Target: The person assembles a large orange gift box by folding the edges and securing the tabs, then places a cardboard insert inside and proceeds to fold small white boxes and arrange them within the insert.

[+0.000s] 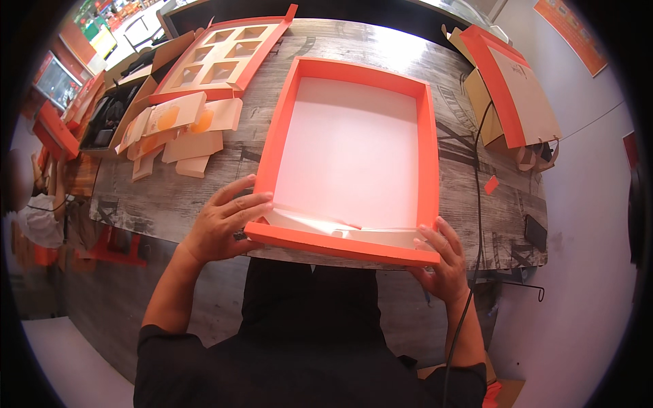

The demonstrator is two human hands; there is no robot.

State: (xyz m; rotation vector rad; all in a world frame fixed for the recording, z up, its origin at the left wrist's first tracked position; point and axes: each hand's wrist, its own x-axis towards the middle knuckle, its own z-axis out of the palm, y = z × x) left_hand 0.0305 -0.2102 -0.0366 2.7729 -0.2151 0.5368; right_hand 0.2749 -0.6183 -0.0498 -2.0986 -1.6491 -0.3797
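At the left, the bare left hand (228,221) is gripping the near-left corner of a shallow, rectangular orange-red cardboard tray (354,156), white inside, which is lying between both hands, its long axis pointing away across the grey wood-grain bench (503,214); the bare right hand (445,262), about equally near, is gripping the near-right corner.

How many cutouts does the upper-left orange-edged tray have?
6: far-left cutout, far-right cutout, middle-left cutout, middle-right cutout, near-left cutout, near-right cutout; none seems hidden.
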